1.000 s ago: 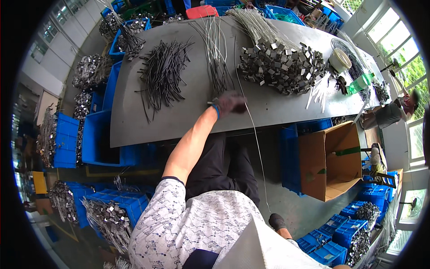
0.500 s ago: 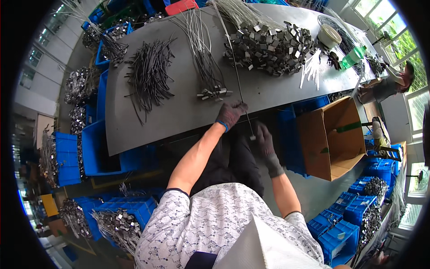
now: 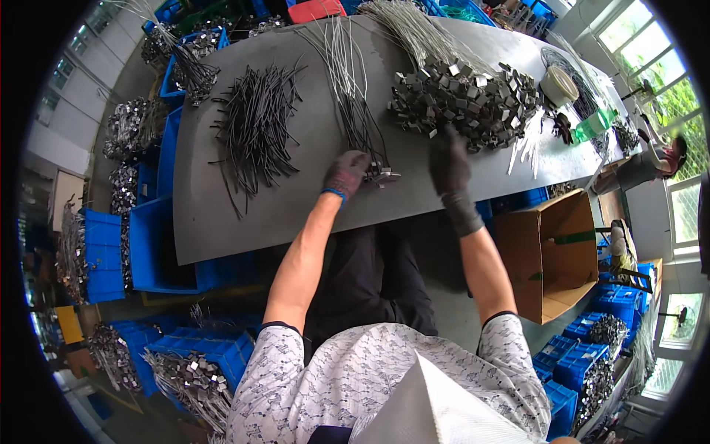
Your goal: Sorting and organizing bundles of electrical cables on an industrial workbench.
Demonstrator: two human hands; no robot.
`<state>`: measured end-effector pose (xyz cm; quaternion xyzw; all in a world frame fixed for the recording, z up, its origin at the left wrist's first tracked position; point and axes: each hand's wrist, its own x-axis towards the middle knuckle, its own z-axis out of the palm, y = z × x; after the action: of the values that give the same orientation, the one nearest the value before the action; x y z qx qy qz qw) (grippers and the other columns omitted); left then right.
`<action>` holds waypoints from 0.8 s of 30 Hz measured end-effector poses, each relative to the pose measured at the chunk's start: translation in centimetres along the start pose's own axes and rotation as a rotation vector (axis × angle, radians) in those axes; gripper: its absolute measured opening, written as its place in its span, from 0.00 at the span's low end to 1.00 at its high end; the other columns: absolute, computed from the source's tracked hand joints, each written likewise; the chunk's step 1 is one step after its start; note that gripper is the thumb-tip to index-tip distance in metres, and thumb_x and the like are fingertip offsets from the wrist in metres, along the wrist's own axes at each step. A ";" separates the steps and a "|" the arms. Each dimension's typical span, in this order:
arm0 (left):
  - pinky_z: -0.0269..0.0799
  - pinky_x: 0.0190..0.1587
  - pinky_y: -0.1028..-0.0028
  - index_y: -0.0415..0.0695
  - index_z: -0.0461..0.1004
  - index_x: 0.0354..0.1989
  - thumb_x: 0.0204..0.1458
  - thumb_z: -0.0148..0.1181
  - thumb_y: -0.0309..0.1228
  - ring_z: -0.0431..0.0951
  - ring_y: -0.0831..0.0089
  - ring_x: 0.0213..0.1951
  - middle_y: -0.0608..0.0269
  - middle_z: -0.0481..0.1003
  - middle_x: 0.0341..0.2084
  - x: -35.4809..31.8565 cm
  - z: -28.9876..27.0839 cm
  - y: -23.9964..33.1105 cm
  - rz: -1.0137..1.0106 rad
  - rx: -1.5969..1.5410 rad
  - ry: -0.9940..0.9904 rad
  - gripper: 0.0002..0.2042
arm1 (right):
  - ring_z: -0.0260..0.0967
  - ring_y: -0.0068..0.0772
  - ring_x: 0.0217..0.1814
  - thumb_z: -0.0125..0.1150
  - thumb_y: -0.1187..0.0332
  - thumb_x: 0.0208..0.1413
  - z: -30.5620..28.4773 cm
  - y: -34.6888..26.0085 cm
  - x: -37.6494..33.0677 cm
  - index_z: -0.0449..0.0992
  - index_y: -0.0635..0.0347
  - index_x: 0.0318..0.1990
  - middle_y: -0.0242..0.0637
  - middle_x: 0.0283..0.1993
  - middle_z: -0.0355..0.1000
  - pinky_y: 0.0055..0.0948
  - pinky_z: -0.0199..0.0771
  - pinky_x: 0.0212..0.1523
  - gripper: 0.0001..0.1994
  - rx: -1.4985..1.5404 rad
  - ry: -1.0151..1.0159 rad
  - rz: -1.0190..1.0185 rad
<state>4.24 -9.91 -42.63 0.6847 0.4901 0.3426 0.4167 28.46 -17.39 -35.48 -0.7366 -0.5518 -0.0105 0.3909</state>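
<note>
My left hand (image 3: 346, 175), in a dark glove with a blue cuff edge, is curled beside a bundle of long thin cables (image 3: 345, 81) on the metal table. What its fingers hold, if anything, is hidden. Small metal blocks (image 3: 383, 176) at the cables' near ends lie just right of it. My right hand (image 3: 451, 169), gloved and smeared by motion, is over the table's near side, at the lower edge of a large heap of metal blocks (image 3: 473, 103). Whether it holds anything cannot be made out.
Black cable pieces (image 3: 259, 126) lie in a heap on the left of the table (image 3: 222, 229). White strips (image 3: 526, 148), a round tub (image 3: 559, 86) and a green bottle (image 3: 594, 126) are at right. An open cardboard box (image 3: 518, 251) and blue crates (image 3: 159, 251) stand below the table edge.
The long cable with a block on its end is no longer between my hands. My left hand has moved left to the cable bundle; my right hand has moved up over the table toward the heap.
</note>
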 end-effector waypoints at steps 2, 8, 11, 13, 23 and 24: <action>0.75 0.42 0.58 0.40 0.78 0.42 0.56 0.56 0.46 0.80 0.49 0.41 0.49 0.81 0.35 0.3 -3.5 -3.4 -0.184 0.258 0.188 0.19 | 0.73 0.58 0.50 0.62 0.60 0.54 -0.1 0.4 4.6 0.68 0.52 0.62 0.52 0.53 0.71 0.45 0.76 0.48 0.26 -0.090 0.108 -0.096; 0.74 0.45 0.55 0.39 0.76 0.40 0.50 0.62 0.48 0.79 0.46 0.43 0.39 0.77 0.40 1.1 -9.1 -9.9 -0.522 0.648 0.460 0.22 | 0.75 0.56 0.45 0.59 0.58 0.53 2.3 4.3 12.2 0.78 0.55 0.43 0.54 0.48 0.72 0.51 0.77 0.41 0.14 -0.615 -0.131 -0.026; 0.75 0.46 0.56 0.37 0.75 0.41 0.50 0.63 0.44 0.79 0.47 0.44 0.40 0.77 0.41 2.8 -9.4 -14.0 -0.480 0.733 0.412 0.21 | 0.75 0.55 0.47 0.60 0.60 0.52 2.9 5.5 12.3 0.77 0.56 0.40 0.53 0.46 0.73 0.50 0.77 0.40 0.12 -0.525 -0.106 0.041; 0.76 0.45 0.57 0.37 0.76 0.40 0.50 0.62 0.42 0.80 0.48 0.44 0.40 0.78 0.40 2.3 -12.6 -18.8 -0.539 0.722 0.442 0.19 | 0.76 0.54 0.46 0.62 0.62 0.52 3.1 2.1 10.2 0.77 0.56 0.40 0.51 0.44 0.75 0.49 0.78 0.39 0.11 -0.427 -0.110 0.008; 0.79 0.40 0.59 0.40 0.81 0.33 0.50 0.61 0.34 0.83 0.51 0.41 0.44 0.81 0.37 6.6 -11.7 -22.2 -0.241 1.150 -0.030 0.10 | 0.74 0.32 0.27 0.61 0.66 0.55 -2.2 5.0 -0.3 0.71 0.66 0.46 0.39 0.36 0.71 0.35 0.77 0.24 0.15 0.819 -0.113 0.713; 0.79 0.38 0.59 0.41 0.82 0.36 0.51 0.59 0.33 0.83 0.51 0.40 0.45 0.81 0.37 7.2 -9.7 -20.4 -0.415 0.911 0.063 0.11 | 0.75 0.36 0.28 0.62 0.67 0.54 -3.4 6.7 -1.7 0.72 0.67 0.47 0.43 0.34 0.73 0.36 0.77 0.23 0.17 0.876 -0.174 0.819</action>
<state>-10.06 2.80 -56.67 0.6745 0.7280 0.0243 0.1198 34.72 -21.36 -37.70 -0.6577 -0.2062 0.4294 0.5836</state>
